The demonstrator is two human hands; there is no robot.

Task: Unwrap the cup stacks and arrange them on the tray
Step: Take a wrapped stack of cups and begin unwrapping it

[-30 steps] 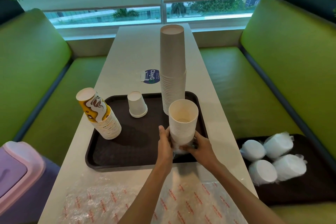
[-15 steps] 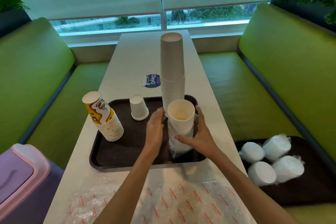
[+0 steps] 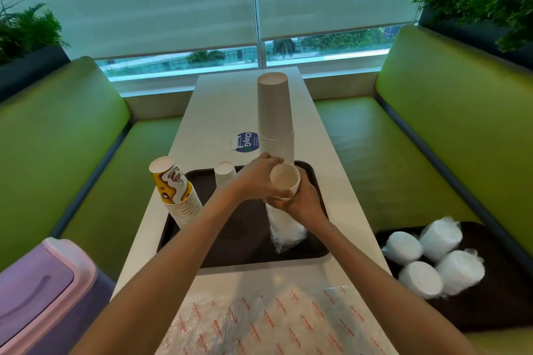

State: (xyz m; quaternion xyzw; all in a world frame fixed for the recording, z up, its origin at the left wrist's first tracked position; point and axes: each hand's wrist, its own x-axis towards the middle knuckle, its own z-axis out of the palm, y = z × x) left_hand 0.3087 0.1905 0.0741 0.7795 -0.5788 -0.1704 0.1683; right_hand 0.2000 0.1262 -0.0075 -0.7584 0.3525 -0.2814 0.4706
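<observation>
A white cup stack stands open end up above the dark brown tray. My left hand grips its top from the left and my right hand grips it from the right just below the rim. A clear plastic sleeve hangs around the stack's lower part down to the tray. On the tray also stand a tall upside-down white cup stack, one small upside-down white cup and a leaning stack of yellow printed cups.
A second dark tray on the green bench at right holds several wrapped white cup stacks. Printed bubble wrap lies on the white table's near end. A purple bin sits at lower left. A blue sticker is on the table.
Both hands have slid up from the stack's base to its rim. The stack has risen, leaving the plastic sleeve bunched lower down. The camera has tilted up.
</observation>
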